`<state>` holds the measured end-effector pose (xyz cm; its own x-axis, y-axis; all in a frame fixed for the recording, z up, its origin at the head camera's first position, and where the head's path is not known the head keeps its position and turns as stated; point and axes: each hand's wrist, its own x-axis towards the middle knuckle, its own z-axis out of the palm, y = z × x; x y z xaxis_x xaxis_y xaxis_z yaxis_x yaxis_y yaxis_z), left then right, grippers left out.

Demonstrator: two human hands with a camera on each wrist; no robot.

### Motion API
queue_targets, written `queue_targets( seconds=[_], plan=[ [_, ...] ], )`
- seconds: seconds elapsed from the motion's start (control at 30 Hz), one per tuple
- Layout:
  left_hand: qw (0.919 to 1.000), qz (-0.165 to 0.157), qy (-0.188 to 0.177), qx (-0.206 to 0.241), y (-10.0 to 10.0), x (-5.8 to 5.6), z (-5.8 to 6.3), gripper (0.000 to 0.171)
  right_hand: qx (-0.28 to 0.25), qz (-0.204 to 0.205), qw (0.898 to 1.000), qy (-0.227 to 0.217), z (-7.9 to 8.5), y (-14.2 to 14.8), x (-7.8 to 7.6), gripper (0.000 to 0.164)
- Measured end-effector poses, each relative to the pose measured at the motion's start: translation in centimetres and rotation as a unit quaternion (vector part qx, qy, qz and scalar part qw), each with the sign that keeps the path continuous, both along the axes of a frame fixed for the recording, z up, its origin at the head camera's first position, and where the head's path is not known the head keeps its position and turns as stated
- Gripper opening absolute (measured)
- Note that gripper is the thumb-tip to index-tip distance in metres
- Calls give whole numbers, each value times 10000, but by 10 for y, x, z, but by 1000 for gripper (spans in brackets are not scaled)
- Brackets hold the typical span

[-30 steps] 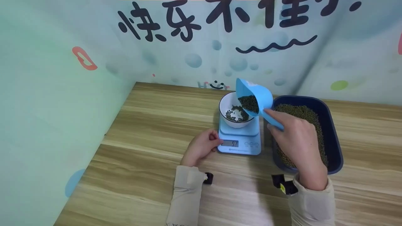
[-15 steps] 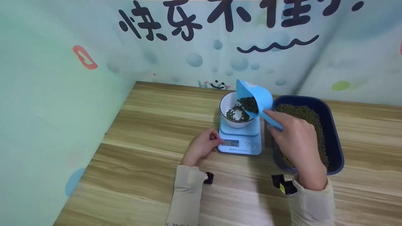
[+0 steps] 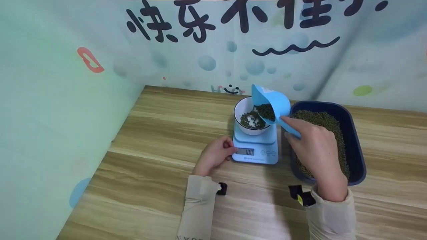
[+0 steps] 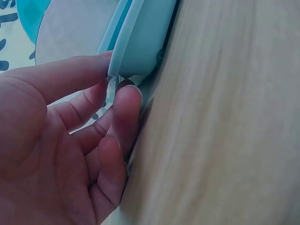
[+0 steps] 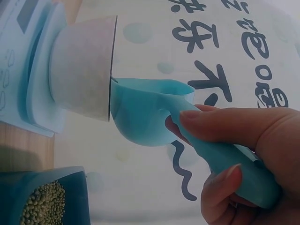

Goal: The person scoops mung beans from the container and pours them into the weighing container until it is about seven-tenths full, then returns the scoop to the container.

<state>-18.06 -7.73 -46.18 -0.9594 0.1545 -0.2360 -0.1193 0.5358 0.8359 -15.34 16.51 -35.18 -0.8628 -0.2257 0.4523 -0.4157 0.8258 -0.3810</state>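
Observation:
My right hand (image 3: 315, 143) grips the handle of a light blue scoop (image 3: 280, 103), fingers curled round it in the right wrist view. Tilted over a white bowl (image 3: 252, 131) with a dark rim, the scoop still holds small green beans (image 3: 266, 111). More beans (image 3: 250, 120) lie in the bottom of the bowl. Under the bowl is a light blue kitchen scale (image 3: 255, 159), its display (image 3: 245, 152) showing digits. My left hand (image 3: 215, 154) pinches the scale's near left corner; in the left wrist view the thumb (image 4: 75, 75) is on top, the other fingers curled below the edge.
A dark blue tub (image 3: 358, 160) of green beans (image 3: 317, 120) stands to the right of the scale, partly under my right hand and forearm. A printed cloth backdrop (image 3: 186, 71) rises behind the wooden table (image 3: 150, 140) and along its left side.
A few more beans have dropped from the scoop into the bowl, and the digits on the scale's display have changed. Both hands hold nearly the same position.

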Motion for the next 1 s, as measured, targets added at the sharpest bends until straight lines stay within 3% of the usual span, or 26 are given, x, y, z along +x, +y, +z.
queue_targets(
  seconds=[0.67, 1.0],
  plan=[
    [10000, 60, -17, 56, 1, 1, 0, 15, -27, -14, 10000, -43, 1, -1, 1, 44],
    [9999, 13, 26, -151, 1, 1, 2, 15, -65, 5, 9999, 99, -1, 0, 1, 42]
  ],
)
